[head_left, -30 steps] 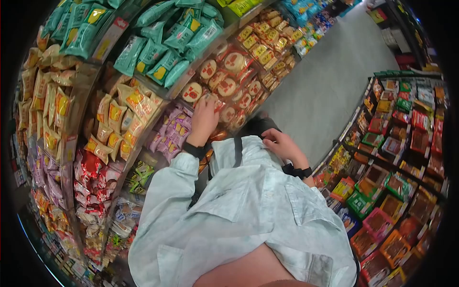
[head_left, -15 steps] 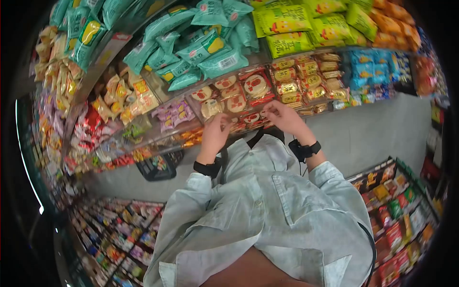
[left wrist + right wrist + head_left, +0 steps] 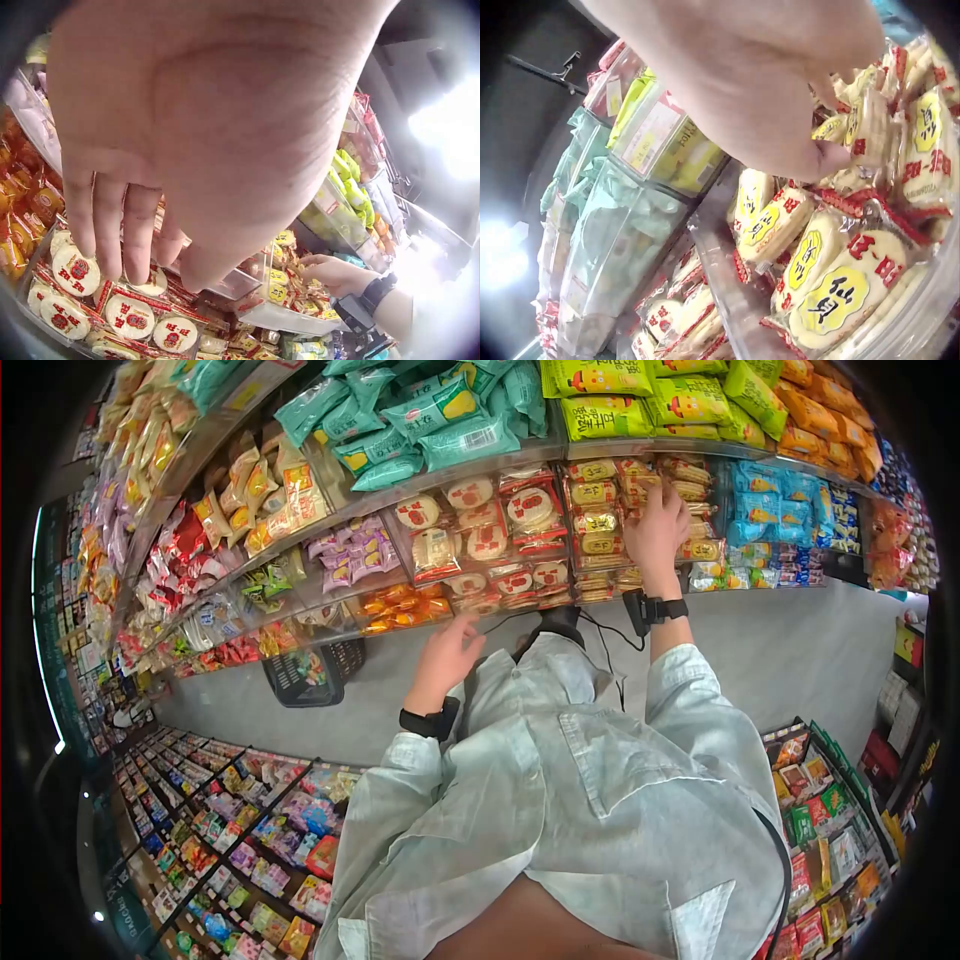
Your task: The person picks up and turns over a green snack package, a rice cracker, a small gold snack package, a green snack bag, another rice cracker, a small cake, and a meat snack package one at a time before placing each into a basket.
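Note:
My right hand (image 3: pixel 657 532) reaches into a bin of oblong rice crackers (image 3: pixel 840 296) in clear wrappers with yellow labels. In the right wrist view its thumb (image 3: pixel 832 159) lies right at the packs, with other fingers partly hidden beyond; I cannot tell whether it grips one. Relaxed and holding nothing, my left hand (image 3: pixel 448 660) hovers near the lower front edge of the shelf. Round white rice crackers (image 3: pixel 129 315) with red print appear below its extended fingers (image 3: pixel 137 247) in the left wrist view.
Teal snack bags (image 3: pixel 440 415) and lime-green bags (image 3: pixel 600 380) fill the upper shelf. Purple packets (image 3: pixel 350 552) and blue packets (image 3: pixel 770 500) flank the cracker bins. A dark basket (image 3: pixel 305 678) stands on the grey floor (image 3: pixel 380 690). Clear dividers (image 3: pixel 724 285) separate the bins.
The view has turned rightward along the shelf. My right hand has moved from near the body, past the round crackers, up into the oblong crackers. My left hand has come down off the round crackers.

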Tool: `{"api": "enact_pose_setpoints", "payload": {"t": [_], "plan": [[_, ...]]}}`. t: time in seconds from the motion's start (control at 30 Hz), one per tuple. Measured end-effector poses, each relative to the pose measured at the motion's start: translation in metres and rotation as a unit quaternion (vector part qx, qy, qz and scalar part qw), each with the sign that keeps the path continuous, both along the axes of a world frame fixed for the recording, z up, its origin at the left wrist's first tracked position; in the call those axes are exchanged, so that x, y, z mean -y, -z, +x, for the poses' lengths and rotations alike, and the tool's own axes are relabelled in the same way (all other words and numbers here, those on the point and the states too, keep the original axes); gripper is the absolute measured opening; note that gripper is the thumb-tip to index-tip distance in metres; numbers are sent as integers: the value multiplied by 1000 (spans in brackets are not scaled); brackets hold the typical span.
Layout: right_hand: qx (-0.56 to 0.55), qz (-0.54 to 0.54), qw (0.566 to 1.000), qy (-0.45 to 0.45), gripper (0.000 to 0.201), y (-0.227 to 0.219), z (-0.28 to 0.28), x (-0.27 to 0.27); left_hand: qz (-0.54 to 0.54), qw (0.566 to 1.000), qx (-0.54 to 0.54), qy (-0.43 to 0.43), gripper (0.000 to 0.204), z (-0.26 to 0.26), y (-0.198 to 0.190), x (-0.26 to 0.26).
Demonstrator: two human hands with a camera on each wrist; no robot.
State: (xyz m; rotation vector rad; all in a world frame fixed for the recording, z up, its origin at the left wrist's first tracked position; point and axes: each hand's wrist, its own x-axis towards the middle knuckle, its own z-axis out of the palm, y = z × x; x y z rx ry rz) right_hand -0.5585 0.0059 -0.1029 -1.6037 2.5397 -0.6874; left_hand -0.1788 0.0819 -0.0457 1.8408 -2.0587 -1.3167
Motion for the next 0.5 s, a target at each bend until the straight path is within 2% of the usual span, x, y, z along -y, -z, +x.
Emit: {"api": "enact_pose_setpoints", "payload": {"t": [0.07,0.17,0.33,0.47,0.5], "plan": [[-54,25,998,9,61,10,-8,-5,-4,1000,3,15,36,2,-2,-12],[55,54,997,-2,59,24,-24,-11,-33,999,-20,6,36,12,6,-39],[-63,-24,997,-32,45,23,-35,-35,-50,997,-41,40,36,37,17,-99],[-62,-98,990,-78,39,3,-37,-69,-54,997,-45,34,36,66,32,-164],[-31,-106,990,-86,38,-1,-30,-82,-54,997,-50,25,36,74,40,-182]]}}
